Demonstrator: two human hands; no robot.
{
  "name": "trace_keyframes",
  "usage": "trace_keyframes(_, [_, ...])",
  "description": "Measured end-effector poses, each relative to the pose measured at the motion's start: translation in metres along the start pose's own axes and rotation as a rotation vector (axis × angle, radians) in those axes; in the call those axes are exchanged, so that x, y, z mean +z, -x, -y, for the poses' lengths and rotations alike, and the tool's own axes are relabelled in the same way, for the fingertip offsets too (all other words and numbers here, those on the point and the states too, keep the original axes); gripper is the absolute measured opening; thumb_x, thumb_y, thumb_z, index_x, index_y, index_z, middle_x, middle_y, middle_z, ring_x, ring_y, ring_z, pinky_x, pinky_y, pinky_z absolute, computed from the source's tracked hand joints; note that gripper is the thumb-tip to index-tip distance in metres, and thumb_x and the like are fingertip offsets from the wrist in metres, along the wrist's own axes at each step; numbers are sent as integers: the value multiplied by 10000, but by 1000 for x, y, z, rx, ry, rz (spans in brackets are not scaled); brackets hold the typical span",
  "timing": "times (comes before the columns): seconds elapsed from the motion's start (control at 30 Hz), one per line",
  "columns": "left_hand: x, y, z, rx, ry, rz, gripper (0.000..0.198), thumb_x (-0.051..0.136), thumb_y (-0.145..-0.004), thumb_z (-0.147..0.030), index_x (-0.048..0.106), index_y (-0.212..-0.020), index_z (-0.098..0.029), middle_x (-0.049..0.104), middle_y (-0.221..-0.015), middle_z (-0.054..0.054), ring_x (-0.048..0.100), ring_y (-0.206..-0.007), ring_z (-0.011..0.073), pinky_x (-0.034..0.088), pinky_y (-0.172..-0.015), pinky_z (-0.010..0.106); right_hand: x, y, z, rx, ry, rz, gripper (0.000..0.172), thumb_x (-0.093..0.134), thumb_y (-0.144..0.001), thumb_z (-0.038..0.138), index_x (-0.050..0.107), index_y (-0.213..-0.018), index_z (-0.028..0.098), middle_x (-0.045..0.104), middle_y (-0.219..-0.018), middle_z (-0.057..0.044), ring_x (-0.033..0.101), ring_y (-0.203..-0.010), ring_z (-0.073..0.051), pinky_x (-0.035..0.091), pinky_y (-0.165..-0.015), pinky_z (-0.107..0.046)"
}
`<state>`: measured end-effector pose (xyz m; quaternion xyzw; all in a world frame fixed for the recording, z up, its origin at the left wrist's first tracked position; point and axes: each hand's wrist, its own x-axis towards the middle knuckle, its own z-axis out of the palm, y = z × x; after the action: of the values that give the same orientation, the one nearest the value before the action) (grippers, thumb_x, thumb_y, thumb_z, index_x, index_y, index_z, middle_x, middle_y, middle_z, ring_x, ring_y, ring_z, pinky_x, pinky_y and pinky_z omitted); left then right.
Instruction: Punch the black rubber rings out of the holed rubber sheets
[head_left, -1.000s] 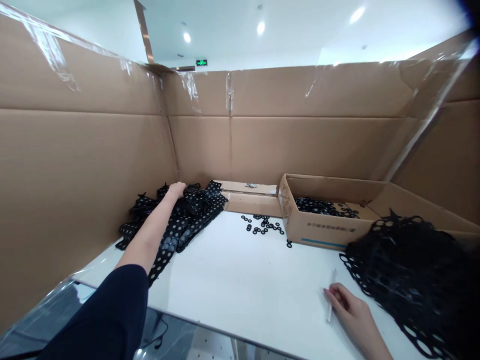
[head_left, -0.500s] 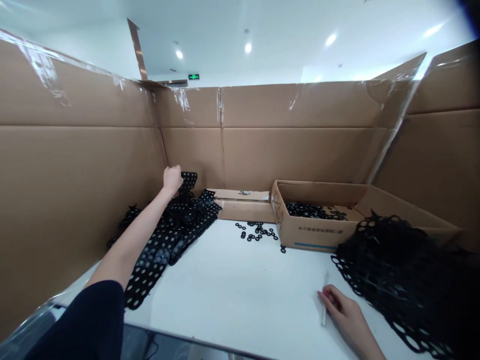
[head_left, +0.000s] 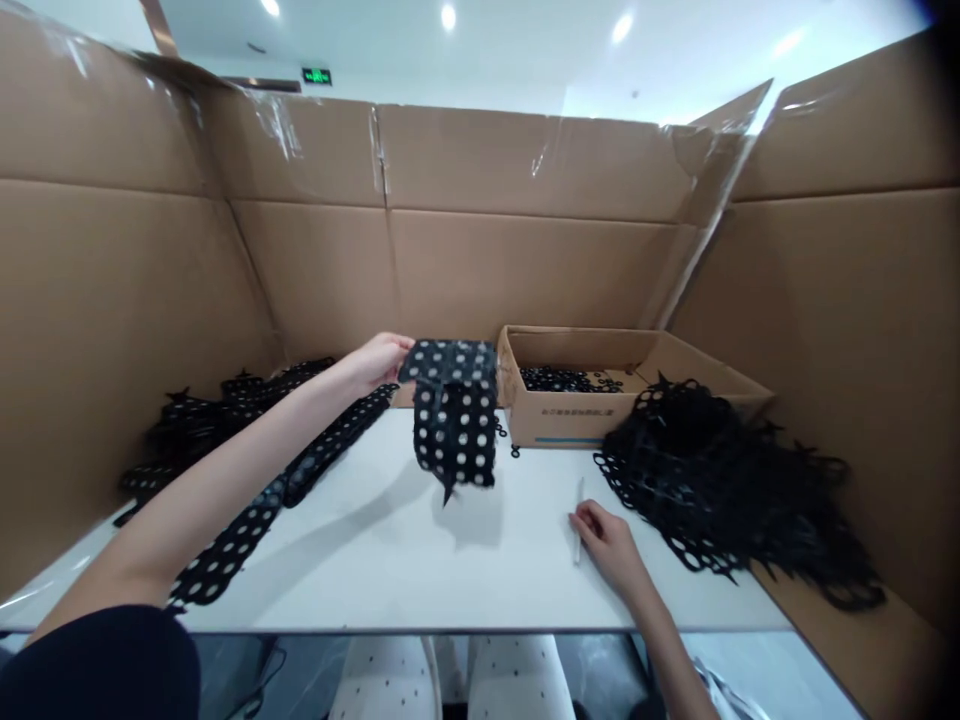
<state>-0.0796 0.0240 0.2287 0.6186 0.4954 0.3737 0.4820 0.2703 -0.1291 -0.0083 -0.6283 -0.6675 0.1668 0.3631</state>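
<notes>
My left hand (head_left: 386,360) pinches the left edge of a black rubber sheet (head_left: 455,425) with rows of pale round spots. The sheet hangs curled above the white table, its lower end drooping. My right hand (head_left: 604,540) rests low over the table, its fingers closed on a thin white stick (head_left: 577,530) that points away from me. Under and beyond my left forearm lies a heap of similar spotted black sheets (head_left: 232,420). To the right of my right hand is a tangled pile of black sheets with open holes (head_left: 720,480).
A cardboard box (head_left: 570,420) at the back right holds many small black rings (head_left: 559,380). Some loose rings (head_left: 515,452) lie beside it, partly behind the hanging sheet. Tall cardboard walls (head_left: 525,260) enclose the table (head_left: 420,580) at the back and sides.
My left hand has lifted a spotted sheet from the left heap and carried it right, over the table's middle. My right hand still holds the stick. The view has shifted.
</notes>
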Motion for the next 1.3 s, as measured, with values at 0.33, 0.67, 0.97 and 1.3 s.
trace_keyframes(0.33, [46, 10, 170, -463, -150, 299, 143, 619, -588, -253, 523, -572, -149, 510, -466, -22, 486, -472, 104, 387, -485, 204, -2, 2, 2, 35, -29, 6, 267, 449, -846, 407, 507, -748, 166, 505, -591, 6, 453, -536, -125, 331, -536, -220])
trace_keyframes(0.67, [45, 19, 184, 14, -269, 391, 467, 693, -596, -322, 522, -1009, -188, 533, -706, -39, 530, -609, 105, 404, -594, 200, -1, 4, 3, 79, -137, -53, 203, 518, -797, 362, 507, -784, 160, 475, -580, 15, 424, -515, -114, 328, -503, -211])
trace_keyframes(0.97, [62, 6, 147, 156, -100, 766, 471, 652, -714, -330, 527, -1148, -201, 599, -953, 38, 537, -874, 139, 415, -766, 233, -3, 6, -5, 153, -327, -211, 299, 506, -787, 312, 619, -995, 128, 401, -572, 35, 352, -490, -95, 278, -476, -205])
trace_keyframes(1.3, [115, -24, 157, 429, -756, 345, 332, 537, -791, -291, 553, -1101, -171, 607, -1004, 95, 562, -935, 206, 412, -839, 303, -12, 8, -13, 118, -311, -374, 296, 506, -759, 308, 684, -913, 127, 656, -896, -77, 582, -777, -204, 436, -663, -274])
